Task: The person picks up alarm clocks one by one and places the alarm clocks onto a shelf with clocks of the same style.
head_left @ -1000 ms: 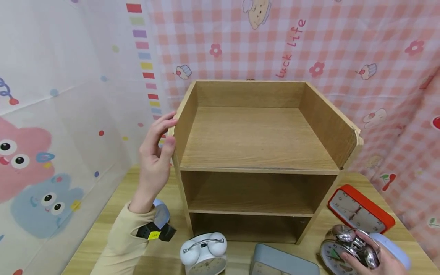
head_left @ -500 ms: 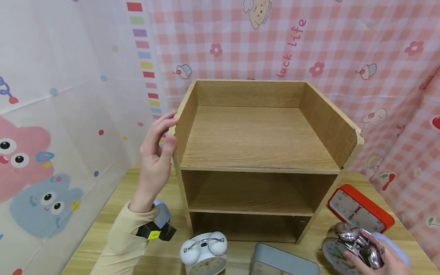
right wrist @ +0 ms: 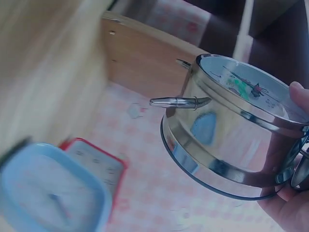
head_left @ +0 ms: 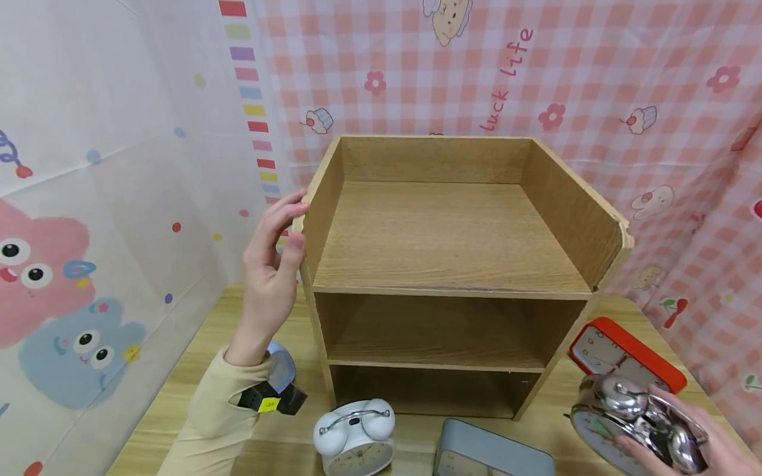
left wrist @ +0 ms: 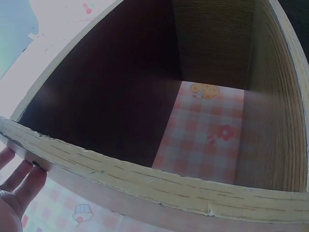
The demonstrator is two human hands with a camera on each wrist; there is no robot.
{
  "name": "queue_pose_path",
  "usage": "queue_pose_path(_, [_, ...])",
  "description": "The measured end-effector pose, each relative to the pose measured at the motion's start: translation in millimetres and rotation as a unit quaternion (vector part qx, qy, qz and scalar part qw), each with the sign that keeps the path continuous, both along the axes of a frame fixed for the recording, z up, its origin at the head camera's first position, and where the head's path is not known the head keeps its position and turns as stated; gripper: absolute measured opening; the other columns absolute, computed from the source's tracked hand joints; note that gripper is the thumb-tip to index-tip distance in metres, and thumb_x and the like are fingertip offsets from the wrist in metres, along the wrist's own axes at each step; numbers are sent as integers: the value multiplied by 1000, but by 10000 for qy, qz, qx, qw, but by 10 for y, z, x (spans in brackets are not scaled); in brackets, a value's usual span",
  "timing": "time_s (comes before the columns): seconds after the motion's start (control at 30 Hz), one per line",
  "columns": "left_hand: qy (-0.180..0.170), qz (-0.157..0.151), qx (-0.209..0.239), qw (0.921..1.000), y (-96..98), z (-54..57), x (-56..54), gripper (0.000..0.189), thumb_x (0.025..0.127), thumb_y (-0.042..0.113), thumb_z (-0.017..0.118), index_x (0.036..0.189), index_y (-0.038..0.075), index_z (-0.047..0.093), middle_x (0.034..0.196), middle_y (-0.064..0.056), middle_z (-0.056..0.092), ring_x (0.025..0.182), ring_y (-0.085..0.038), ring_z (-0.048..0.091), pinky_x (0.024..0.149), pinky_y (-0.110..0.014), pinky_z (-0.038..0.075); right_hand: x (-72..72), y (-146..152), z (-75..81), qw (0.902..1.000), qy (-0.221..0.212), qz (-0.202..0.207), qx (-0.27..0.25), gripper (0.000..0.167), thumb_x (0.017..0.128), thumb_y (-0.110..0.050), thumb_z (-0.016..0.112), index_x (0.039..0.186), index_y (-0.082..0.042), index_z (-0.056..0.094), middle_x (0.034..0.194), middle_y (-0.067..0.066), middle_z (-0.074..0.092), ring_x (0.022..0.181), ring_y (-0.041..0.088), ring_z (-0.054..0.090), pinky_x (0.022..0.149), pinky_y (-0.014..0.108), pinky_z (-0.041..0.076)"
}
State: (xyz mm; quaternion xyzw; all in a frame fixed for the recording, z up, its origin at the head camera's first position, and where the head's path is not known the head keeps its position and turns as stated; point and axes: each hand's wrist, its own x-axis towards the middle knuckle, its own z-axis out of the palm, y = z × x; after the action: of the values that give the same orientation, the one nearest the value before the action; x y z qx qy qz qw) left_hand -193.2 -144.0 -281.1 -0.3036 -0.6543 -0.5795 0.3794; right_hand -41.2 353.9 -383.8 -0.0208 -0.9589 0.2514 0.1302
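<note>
Silver twin-bell alarm clock (right wrist: 227,150): right of the shelf unit, its feet touching nothing in the right wrist view, so apparently held up off the table (head_left: 190,403).
Right hand (head_left: 726,443): closed round the clock's bell-and-handle end, probably because that end gives a secure purchase and leaves the feet free.
Left hand (head_left: 270,277): fingers loosely spread, touching the outside and edge of the shelf unit's left panel; grasping nothing, seemingly steadying it.
Wooden shelf unit (head_left: 446,231): upright on the table, open tiers facing the person, presumably for easy reach.
Red clock (head_left: 613,357): angled beside the unit, near the silver one.
Light blue clock (right wrist: 55,193): overlapping the red in the right wrist view.
White twin-bell alarm clock (head_left: 354,439), grey-blue clock (head_left: 494,449): before the unit, apart.
</note>
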Motion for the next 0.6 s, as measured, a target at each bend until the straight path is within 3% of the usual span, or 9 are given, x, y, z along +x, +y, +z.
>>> queue_pose_path(0.1, [-10, 1, 31, 10000, 7, -4, 0, 55, 109, 39, 56, 135, -9, 58, 152, 1, 60, 141, -12, 55, 117, -25, 42, 52, -102, 98, 9962, 847, 219, 54, 83, 61, -9, 101, 128, 16, 59, 94, 29, 74, 73, -21, 50, 57, 4, 43])
queue_pose_path(0.23, [-26, 23, 47, 10000, 12, 1, 4, 56, 109, 41, 56, 135, -9, 58, 151, 6, 59, 141, -12, 55, 112, -23, 44, 148, -339, 181, 9833, 1815, -163, 13, 88, 48, -3, 104, 126, 10, 66, 100, 32, 69, 88, -30, 37, 61, -4, 37])
queue_pose_path(0.27, [-28, 22, 48, 10000, 12, 2, 5, 56, 109, 40, 56, 135, -9, 58, 151, 6, 59, 141, -12, 55, 112, -23, 44, 173, -391, 210, 9815, 1895, -258, -12, 89, 46, -2, 104, 127, 8, 67, 103, 31, 68, 91, -30, 35, 63, -5, 37])
queue_pose_path(0.33, [-37, 32, 46, 10000, 10, 6, 9, 56, 109, 41, 56, 135, -9, 58, 151, 7, 59, 140, -12, 55, 107, -21, 46, 203, -483, 258, 9764, 2115, -424, -103, 93, 43, -2, 105, 129, 3, 70, 109, 13, 71, 93, -30, 36, 69, -6, 36])
queue_pose_path(0.4, [-48, 52, 32, 10000, 7, 7, 11, 56, 109, 41, 56, 135, -8, 58, 151, 8, 59, 139, -11, 55, 104, -19, 47, 207, -539, 314, 9702, 2408, -191, -207, 99, 37, 2, 104, 130, 2, 70, 113, -7, 68, 96, -27, 41, 73, -7, 38])
queue_pose_path(0.5, [-46, 74, 24, 10000, 3, 5, 11, 56, 109, 41, 56, 135, -8, 58, 152, 8, 59, 138, -11, 56, 101, -19, 47, 196, -616, 401, 9641, 2646, 6, -195, 104, 33, 3, 104, 132, -2, 71, 114, -16, 66, 101, -25, 45, 80, -8, 37])
queue_pose_path(0.6, [-52, 74, 14, 10000, 3, 1, 10, 56, 109, 41, 56, 135, -8, 58, 152, 7, 59, 138, -10, 56, 103, -20, 47, 197, -700, 480, 9663, 2569, 39, -141, 106, 33, -1, 106, 133, -4, 71, 113, -7, 69, 99, -25, 44, 80, -8, 37])
